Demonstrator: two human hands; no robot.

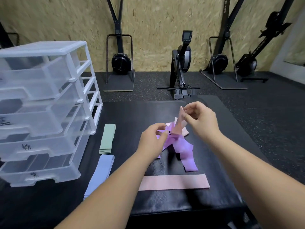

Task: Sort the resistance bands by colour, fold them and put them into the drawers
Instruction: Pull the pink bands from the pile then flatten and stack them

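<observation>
On a black padded bench (165, 204) lies a tangled heap of purple bands (183, 149) with a pink band (179, 123) mixed in. My right hand (201, 119) pinches one end of that pink band and lifts it above the heap. My left hand (153, 139) grips the purple bands at the heap's left side. A second pink band (175, 181) lies flat in front of the heap. A folded green band (107, 138) and a blue band (99, 174) lie to the left. A clear plastic drawer unit (44, 113) stands at far left, its drawers pulled partly out.
Rowing machines and ski trainers (181, 63) stand on the dark rubber floor along the chipboard wall behind the bench. The bench's front edge is close below my forearms.
</observation>
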